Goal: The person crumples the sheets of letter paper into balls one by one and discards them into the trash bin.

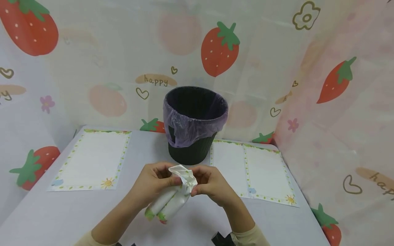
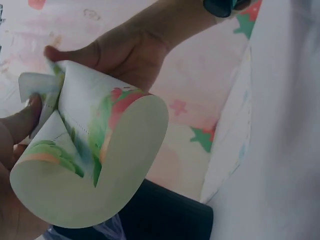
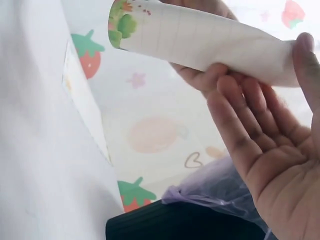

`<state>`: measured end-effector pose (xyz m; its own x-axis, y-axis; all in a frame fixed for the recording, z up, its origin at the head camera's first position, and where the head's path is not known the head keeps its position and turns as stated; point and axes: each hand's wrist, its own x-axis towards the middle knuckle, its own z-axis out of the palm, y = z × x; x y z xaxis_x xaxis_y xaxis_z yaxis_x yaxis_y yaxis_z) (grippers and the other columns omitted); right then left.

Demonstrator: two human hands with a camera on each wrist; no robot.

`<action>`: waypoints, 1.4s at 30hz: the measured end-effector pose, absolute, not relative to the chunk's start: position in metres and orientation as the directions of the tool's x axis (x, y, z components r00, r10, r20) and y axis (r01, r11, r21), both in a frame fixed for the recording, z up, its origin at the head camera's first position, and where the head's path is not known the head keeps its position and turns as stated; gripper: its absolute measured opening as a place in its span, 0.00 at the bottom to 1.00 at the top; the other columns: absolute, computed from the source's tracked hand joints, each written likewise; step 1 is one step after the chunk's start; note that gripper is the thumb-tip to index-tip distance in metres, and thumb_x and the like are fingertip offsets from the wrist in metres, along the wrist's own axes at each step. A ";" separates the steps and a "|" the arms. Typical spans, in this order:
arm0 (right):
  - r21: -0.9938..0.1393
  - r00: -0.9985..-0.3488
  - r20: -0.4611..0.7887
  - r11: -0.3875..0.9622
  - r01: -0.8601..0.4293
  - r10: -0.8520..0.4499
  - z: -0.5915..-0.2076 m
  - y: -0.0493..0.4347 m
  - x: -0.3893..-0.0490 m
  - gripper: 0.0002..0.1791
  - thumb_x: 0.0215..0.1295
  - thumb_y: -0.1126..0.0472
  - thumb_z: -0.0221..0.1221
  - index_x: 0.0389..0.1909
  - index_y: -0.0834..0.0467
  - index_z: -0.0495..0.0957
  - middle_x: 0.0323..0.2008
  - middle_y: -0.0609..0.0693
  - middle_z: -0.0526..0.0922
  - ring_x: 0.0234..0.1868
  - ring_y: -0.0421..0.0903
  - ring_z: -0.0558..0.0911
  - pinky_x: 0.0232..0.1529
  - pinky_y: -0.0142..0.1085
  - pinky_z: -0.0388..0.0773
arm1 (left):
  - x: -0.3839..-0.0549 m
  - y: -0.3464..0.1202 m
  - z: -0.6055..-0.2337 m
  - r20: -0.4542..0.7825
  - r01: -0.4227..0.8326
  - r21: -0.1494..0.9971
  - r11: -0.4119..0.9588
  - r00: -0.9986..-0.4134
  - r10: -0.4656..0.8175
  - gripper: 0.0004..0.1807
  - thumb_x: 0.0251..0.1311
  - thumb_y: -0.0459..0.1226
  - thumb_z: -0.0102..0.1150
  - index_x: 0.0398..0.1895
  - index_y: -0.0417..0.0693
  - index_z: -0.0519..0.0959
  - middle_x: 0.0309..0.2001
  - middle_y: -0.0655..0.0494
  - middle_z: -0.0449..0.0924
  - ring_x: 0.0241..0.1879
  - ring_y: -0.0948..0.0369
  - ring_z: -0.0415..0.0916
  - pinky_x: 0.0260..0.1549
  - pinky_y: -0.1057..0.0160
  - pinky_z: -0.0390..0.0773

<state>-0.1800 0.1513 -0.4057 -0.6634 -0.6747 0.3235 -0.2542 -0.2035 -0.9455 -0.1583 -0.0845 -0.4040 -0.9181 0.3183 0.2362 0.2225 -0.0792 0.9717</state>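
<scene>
Both hands hold a sheet of white paper with a printed leafy, flowery border, in front of the bin. Its upper end is crumpled; the lower part curves into a loose, folded roll, whose open end shows in the left wrist view. My left hand pinches the paper near its top with thumb and fingers. On the other side my right hand pinches the crumpled end. Seen from the right wrist, the right thumb lies at the paper's edge, and the left hand is partly hidden behind the paper.
A dark bin lined with a purple bag stands behind the hands. One bordered sheet lies at the left of the white table; more bordered paper lies at the right. Strawberry-printed curtains enclose the back and sides.
</scene>
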 end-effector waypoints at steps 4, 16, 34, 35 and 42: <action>-0.956 -0.734 0.294 -0.170 -0.241 -0.612 -0.410 0.145 -0.178 0.40 0.53 0.48 0.74 0.54 0.76 0.74 0.45 0.46 0.85 0.41 0.39 0.84 0.42 0.31 0.86 | -0.155 -0.078 -0.407 0.232 0.231 0.972 -0.028 -0.947 0.222 0.14 0.52 0.41 0.78 0.40 0.44 0.90 0.35 0.50 0.89 0.33 0.57 0.86 0.34 0.63 0.86; -0.949 -0.885 0.284 0.021 -0.314 -0.368 -0.402 0.136 -0.169 0.13 0.68 0.61 0.67 0.44 0.68 0.83 0.39 0.57 0.86 0.36 0.43 0.87 0.43 0.38 0.87 | -0.145 -0.063 -0.418 0.387 0.409 0.878 0.249 -0.912 0.133 0.19 0.73 0.47 0.59 0.63 0.57 0.81 0.59 0.61 0.83 0.54 0.60 0.83 0.44 0.66 0.84; -0.916 -0.822 0.357 -0.336 -0.217 -0.443 -0.396 0.160 -0.175 0.09 0.72 0.50 0.63 0.39 0.50 0.84 0.33 0.39 0.85 0.34 0.35 0.81 0.36 0.27 0.81 | -0.173 -0.105 -0.406 0.494 0.316 0.867 -0.386 -0.428 0.757 0.50 0.65 0.47 0.68 0.81 0.37 0.51 0.80 0.44 0.56 0.72 0.53 0.65 0.69 0.59 0.70; -0.914 -0.827 0.353 -0.348 -0.207 -0.438 -0.396 0.159 -0.175 0.09 0.72 0.50 0.63 0.39 0.50 0.84 0.34 0.40 0.85 0.35 0.35 0.82 0.37 0.28 0.82 | -0.173 -0.103 -0.407 0.502 0.342 0.860 -0.379 -0.434 0.748 0.56 0.58 0.52 0.72 0.82 0.40 0.51 0.80 0.43 0.55 0.71 0.52 0.65 0.69 0.60 0.69; -0.935 -0.891 0.273 -0.318 -0.157 -0.362 -0.402 0.149 -0.176 0.07 0.71 0.52 0.64 0.37 0.50 0.83 0.34 0.41 0.84 0.35 0.37 0.82 0.39 0.28 0.82 | -0.161 -0.083 -0.407 0.479 0.430 0.874 -0.225 -0.691 0.541 0.55 0.46 0.53 0.80 0.78 0.48 0.64 0.71 0.46 0.68 0.60 0.56 0.73 0.61 0.68 0.74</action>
